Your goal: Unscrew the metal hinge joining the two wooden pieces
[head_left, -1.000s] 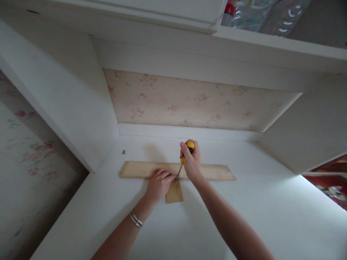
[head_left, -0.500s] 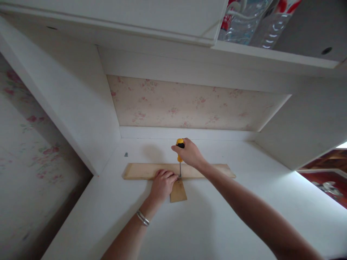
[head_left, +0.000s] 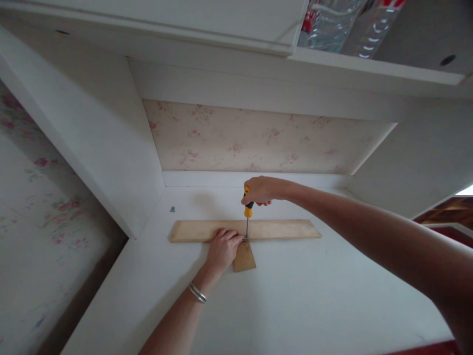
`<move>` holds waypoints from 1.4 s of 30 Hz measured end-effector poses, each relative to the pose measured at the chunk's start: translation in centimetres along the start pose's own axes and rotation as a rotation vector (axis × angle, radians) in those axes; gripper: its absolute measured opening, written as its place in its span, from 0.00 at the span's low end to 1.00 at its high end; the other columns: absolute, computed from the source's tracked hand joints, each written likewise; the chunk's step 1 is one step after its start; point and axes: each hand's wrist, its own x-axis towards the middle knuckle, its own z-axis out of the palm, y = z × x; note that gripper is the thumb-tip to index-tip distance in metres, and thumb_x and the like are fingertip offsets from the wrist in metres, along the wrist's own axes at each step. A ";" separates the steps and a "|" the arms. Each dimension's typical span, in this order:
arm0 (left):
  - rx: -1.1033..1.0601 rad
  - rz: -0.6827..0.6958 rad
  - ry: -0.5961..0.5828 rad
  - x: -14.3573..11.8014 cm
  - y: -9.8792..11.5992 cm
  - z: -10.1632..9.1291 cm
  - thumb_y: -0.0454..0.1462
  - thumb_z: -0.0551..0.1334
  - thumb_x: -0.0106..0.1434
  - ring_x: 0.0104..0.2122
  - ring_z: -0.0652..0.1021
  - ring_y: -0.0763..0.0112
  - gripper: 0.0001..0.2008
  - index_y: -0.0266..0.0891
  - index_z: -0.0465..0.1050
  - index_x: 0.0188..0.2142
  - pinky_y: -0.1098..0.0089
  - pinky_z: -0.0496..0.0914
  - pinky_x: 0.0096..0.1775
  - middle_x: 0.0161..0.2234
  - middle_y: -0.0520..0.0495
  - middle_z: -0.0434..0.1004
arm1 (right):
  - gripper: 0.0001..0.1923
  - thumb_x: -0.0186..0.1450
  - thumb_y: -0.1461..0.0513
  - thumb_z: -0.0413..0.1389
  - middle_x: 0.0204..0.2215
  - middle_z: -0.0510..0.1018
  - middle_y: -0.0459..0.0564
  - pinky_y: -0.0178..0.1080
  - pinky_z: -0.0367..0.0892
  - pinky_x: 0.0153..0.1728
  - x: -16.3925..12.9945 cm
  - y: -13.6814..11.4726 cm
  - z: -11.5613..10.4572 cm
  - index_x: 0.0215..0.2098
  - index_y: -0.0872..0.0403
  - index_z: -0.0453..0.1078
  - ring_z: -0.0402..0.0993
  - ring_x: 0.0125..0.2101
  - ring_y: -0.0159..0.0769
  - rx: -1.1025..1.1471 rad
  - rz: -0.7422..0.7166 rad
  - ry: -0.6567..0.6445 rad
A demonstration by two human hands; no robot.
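On the white shelf surface (head_left: 295, 296) inside the alcove, a long wooden strip (head_left: 281, 229) lies flat with its long axis running left to right, parallel to the back ledge and a little in front of it. A shorter wooden piece (head_left: 244, 259) sits at right angles to it, touching its near edge around the middle and pointing back toward the person, so the two form a T. The right hand (head_left: 258, 190) is clenched around the top of a screwdriver (head_left: 248, 211) with a yellow and black handle; the tool stands nearly upright, handle up, its thin metal shaft pointing straight down with the tip meeting the wood right where the short piece joins the long strip. The left hand (head_left: 222, 247) rests palm down on the joint just left of the tip, fingers curled and pressing on the wood; whether the fingertips pinch a screw there cannot be told. A silver bracelet (head_left: 196, 293) circles the left wrist. A small dark screw (head_left: 172, 209) lies on the shelf near the left back corner, well apart from both hands. Floral wallpaper (head_left: 258, 138) covers the back panel, and clear plastic bottles (head_left: 332, 22) show on a higher shelf at upper right.
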 end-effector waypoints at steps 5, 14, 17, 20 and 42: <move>0.009 -0.011 -0.019 0.1 0.2 -0.2 0.33 0.57 0.63 0.40 0.70 0.66 0.11 0.46 0.76 0.40 0.62 0.63 0.46 0.37 0.49 0.77 | 0.12 0.56 0.58 0.53 0.22 0.76 0.54 0.36 0.65 0.20 -0.2 -0.2 -0.2 0.30 0.60 0.70 0.71 0.18 0.35 0.042 0.005 -0.052; 0.014 -0.004 -0.017 0.0 0.0 0.2 0.33 0.57 0.63 0.39 0.70 0.66 0.11 0.46 0.76 0.41 0.62 0.63 0.46 0.37 0.49 0.77 | 0.16 0.54 0.55 0.59 0.23 0.75 0.49 0.38 0.61 0.25 -0.9 0.1 -0.5 0.38 0.54 0.72 0.69 0.19 0.35 -0.142 -0.100 0.009; 0.022 -0.007 -0.007 0.1 0.1 0.2 0.33 0.58 0.63 0.39 0.70 0.66 0.11 0.46 0.76 0.40 0.62 0.63 0.46 0.36 0.49 0.77 | 0.25 0.57 0.45 0.52 0.21 0.73 0.57 0.43 0.62 0.29 -0.3 -0.3 -0.1 0.28 0.58 0.73 0.72 0.25 0.44 -0.272 0.027 0.118; 0.024 -0.005 -0.003 0.1 0.1 0.2 0.33 0.58 0.63 0.39 0.70 0.67 0.11 0.47 0.76 0.40 0.62 0.63 0.46 0.36 0.49 0.77 | 0.22 0.58 0.47 0.52 0.27 0.75 0.60 0.43 0.61 0.30 0.0 -0.1 0.1 0.28 0.58 0.73 0.72 0.31 0.47 -0.311 -0.005 0.191; 0.014 0.006 -0.001 0.0 0.0 0.1 0.34 0.58 0.63 0.39 0.70 0.67 0.10 0.46 0.77 0.39 0.62 0.64 0.45 0.37 0.48 0.77 | 0.23 0.57 0.46 0.55 0.17 0.72 0.50 0.39 0.63 0.24 -1.2 0.4 -0.8 0.30 0.59 0.72 0.69 0.16 0.34 -0.118 -0.048 -0.017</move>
